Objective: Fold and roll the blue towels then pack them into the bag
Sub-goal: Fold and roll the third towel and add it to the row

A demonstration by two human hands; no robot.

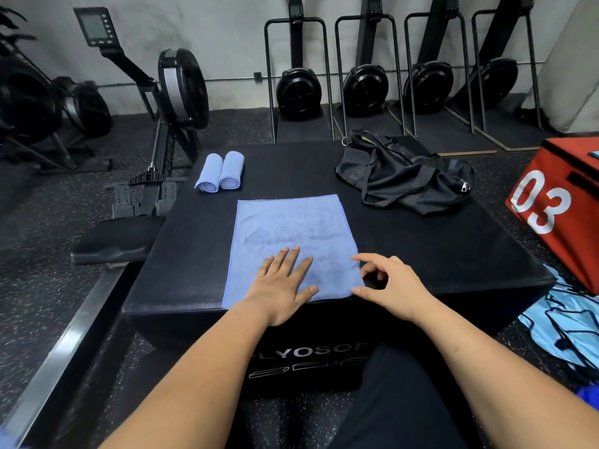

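Far left, on the floor: rowing machine [168, 102], not part of the job.

Back left of the black plyo box [453, 254]: two rolled blue towels [218, 172], side by side and touching. Probably parked there to keep the working area free until packing.

Centre: third blue towel [291, 228], spread flat, its near edge at the box's front rim, within easy reach.

Left hand [282, 286]: palm down, fingers straight, lying on the towel's near half. Reads as an anchor or smoothing press so the cloth does not slide.

Right hand [389, 286]: at the towel's near right corner, fingers arched, thumb and forefinger tips apart and touching the edge. No cloth is raised between them. Judged as lining up a pinch for the first fold. Hands near each other, not touching.

Back right: black bag [405, 176], slumped, nothing visibly packed.

Off the box, right: red box marked 03 [557, 205], with pale blue cloth [564, 332] on the floor below it.
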